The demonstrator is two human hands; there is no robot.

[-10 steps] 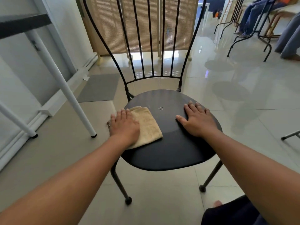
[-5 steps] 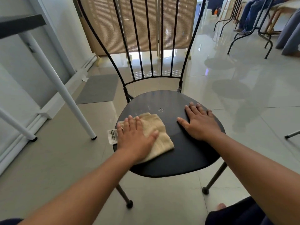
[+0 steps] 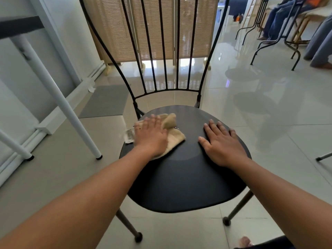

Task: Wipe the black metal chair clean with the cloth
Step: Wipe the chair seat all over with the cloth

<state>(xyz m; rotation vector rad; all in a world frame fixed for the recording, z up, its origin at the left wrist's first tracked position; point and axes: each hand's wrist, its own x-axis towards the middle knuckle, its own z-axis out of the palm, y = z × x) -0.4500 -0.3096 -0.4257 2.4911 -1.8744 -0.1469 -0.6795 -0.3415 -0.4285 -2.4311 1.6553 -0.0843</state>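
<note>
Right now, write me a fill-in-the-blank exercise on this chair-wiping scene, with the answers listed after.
1. The left hand presses the beige cloth onto the chair's ____.
2. The right hand lies ____ on the black chair, holding nothing.
3. A white ____ sticks out from the cloth past the seat's left edge.

Missing words: seat; flat; label

Under your palms the black metal chair (image 3: 181, 177) has a smooth, matt seat with a faint sheen. At its ten o'clock lies the beige cloth (image 3: 173, 137), soft and nubbly terry. Glossy, mirror-like floor tiles (image 3: 280, 112) surround you.
</note>
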